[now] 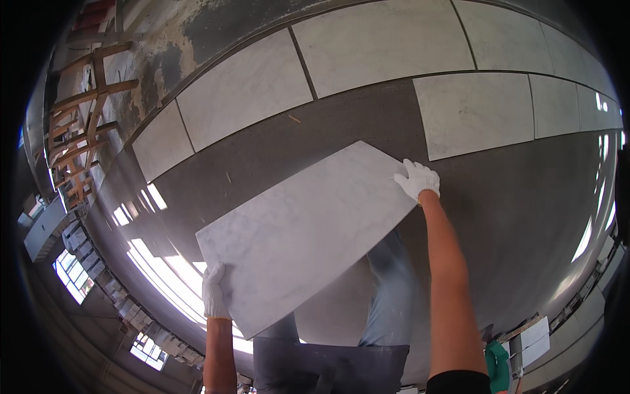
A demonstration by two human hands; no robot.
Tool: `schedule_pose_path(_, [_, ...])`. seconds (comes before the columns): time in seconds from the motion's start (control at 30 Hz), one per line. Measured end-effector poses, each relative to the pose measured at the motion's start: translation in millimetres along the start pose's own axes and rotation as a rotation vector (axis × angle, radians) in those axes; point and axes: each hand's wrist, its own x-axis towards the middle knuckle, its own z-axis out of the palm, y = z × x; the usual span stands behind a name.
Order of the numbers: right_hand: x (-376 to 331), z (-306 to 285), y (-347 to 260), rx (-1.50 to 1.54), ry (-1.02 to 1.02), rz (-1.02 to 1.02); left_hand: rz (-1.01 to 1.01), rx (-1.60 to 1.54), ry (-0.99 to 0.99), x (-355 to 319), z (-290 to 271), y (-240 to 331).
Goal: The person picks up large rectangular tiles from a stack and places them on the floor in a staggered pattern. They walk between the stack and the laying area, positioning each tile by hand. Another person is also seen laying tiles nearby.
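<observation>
A large rectangular white marble tile with faint grey veining is held up in front of my legs, tilted so that its right end is farther away. My left hand, in a white glove, grips the tile's left short edge. At the opposite short edge, my right hand, gloved in white too, has its thumb and fingers over the top face. The fingers beneath the tile are hidden. Beyond it, similar white tiles lie on the floor, among them a large one in the far row and one in the nearer row.
The grey floor runs under the tiles. Wooden frames stand at the far left. Stacked slabs line the lower left, near windows. At the lower right is a person in green. Small slivers lie on the floor.
</observation>
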Motion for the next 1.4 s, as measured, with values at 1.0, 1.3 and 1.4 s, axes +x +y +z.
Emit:
schedule_pose_path(1.0, [-386,-25,0,2.782,-0.221,0.455,0.017,0.239,-0.748,-231,209,106])
schedule_pose_path(1.3, [-324,-19,-56,2.863,0.062,0.364,-0.012,0.439,-0.767,-189,256,173])
schedule_pose_path(1.4, [-307,-22,-73,2.911,0.154,0.316,0.016,0.483,-0.827,-176,276,187])
